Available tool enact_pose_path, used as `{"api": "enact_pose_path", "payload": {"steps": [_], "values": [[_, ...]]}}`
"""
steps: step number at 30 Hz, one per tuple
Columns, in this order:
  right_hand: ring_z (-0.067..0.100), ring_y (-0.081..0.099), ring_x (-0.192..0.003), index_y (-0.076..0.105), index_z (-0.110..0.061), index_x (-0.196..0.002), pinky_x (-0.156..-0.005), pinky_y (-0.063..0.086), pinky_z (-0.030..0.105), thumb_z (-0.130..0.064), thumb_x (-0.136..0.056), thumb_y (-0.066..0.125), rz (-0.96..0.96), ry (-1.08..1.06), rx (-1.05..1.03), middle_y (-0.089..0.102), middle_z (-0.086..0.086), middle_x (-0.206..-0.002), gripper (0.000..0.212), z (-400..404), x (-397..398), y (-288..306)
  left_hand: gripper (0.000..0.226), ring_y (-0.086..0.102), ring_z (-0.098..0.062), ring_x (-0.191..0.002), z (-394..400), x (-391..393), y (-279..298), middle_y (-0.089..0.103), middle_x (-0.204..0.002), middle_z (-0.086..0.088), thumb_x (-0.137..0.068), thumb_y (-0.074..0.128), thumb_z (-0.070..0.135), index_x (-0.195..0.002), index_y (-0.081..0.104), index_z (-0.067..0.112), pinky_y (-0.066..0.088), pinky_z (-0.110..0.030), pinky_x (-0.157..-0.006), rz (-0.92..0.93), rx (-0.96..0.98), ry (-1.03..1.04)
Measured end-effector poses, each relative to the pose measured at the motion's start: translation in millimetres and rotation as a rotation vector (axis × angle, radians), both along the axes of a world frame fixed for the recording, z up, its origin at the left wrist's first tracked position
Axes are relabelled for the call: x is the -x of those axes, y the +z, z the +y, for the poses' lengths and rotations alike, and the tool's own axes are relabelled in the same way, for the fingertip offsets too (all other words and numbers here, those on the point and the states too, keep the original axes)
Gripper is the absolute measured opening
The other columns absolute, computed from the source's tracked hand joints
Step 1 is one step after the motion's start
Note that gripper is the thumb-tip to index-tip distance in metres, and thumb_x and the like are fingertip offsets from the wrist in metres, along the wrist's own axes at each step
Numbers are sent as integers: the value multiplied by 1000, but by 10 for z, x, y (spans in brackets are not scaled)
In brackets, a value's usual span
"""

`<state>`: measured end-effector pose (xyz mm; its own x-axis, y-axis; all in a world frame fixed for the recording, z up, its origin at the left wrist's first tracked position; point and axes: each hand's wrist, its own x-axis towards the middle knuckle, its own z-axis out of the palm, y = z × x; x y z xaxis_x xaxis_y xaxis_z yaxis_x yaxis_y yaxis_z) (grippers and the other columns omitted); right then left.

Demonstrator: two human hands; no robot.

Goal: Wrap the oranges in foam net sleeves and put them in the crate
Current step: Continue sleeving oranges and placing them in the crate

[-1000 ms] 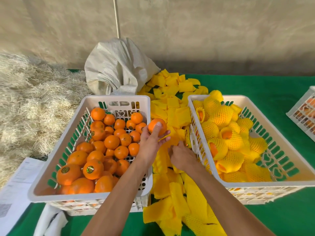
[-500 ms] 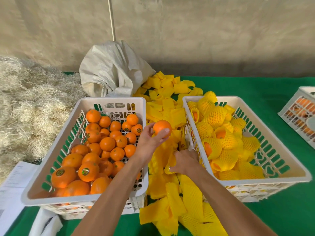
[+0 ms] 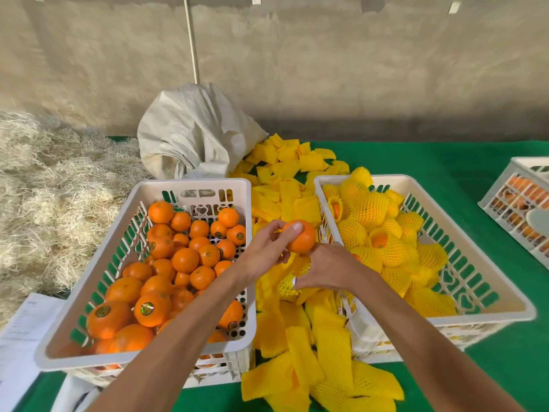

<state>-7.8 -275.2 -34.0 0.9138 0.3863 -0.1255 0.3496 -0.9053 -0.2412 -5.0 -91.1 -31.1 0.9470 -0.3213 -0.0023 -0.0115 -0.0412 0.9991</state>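
Observation:
My left hand [image 3: 267,251] grips a bare orange [image 3: 300,237] above the gap between the two white crates. Just below it, my right hand [image 3: 326,269] pinches a yellow foam net sleeve [image 3: 289,285], its open end turned up toward the orange. The left crate [image 3: 142,355] holds several bare oranges [image 3: 184,260]. The right crate [image 3: 487,316] holds several oranges wrapped in yellow sleeves [image 3: 371,209].
Loose yellow sleeves [image 3: 285,191] lie in a strip on the green table [image 3: 445,162] between the crates. A white sack [image 3: 193,135] stands behind them. Straw [image 3: 44,188] is piled at left, papers [image 3: 20,331] lie at lower left, and a third crate [image 3: 523,203] sits at right.
My left hand carried the orange rightward from the left crate's rim to the gap. My right hand picked a sleeve out of the pile and raised it under the orange.

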Motion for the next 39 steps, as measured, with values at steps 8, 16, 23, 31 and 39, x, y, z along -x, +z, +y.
{"api": "enact_pose_path", "payload": {"steps": [8, 16, 23, 31, 39], "values": [[15, 73, -71, 60, -14, -86, -73, 58, 46, -45, -75, 82, 352, -121, -386, 62, 4, -69, 40, -169, -62, 63, 66, 54, -25, -68, -74, -32, 60, 51, -87, -17, -99, 48, 62, -120, 53, -1, 43, -39, -70, 15, -99, -87], [8, 70, -72, 70, -25, -105, -61, 55, 20, -18, -70, 85, 392, -169, -834, 72, -5, -79, 39, -238, -13, 85, 40, 57, -1, -72, -95, -57, 125, 64, -80, 16, -102, 56, 45, -122, 51, 11, 44, -16, -66, -129, -130, -209], [17, 69, -103, 62, -29, -124, -83, 59, 27, -5, -79, 84, 277, -150, -894, 69, 4, -116, 55, -234, 17, 81, 46, 61, -4, -80, -72, -88, 296, 63, -90, 19, -90, 60, 69, -115, 49, 33, 49, -22, -66, -331, -372, -259], [18, 69, -92, 57, -30, -142, -78, 59, 43, -22, -95, 71, 5, -222, -727, 70, 16, -109, 50, -193, 31, 106, 53, 53, -12, -62, 146, -211, 231, 53, -69, 9, -88, 57, 77, -107, 41, 31, 32, -26, -51, -583, -880, 9], [8, 67, -90, 59, -31, -139, -70, 53, 18, -24, -95, 70, -115, -240, -754, 70, 3, -97, 46, -2, 101, 17, 67, 62, -35, -104, -84, -141, 83, 65, -113, -17, -95, 58, 64, -137, 44, 14, 51, -42, -80, -412, -1036, 291]]}}
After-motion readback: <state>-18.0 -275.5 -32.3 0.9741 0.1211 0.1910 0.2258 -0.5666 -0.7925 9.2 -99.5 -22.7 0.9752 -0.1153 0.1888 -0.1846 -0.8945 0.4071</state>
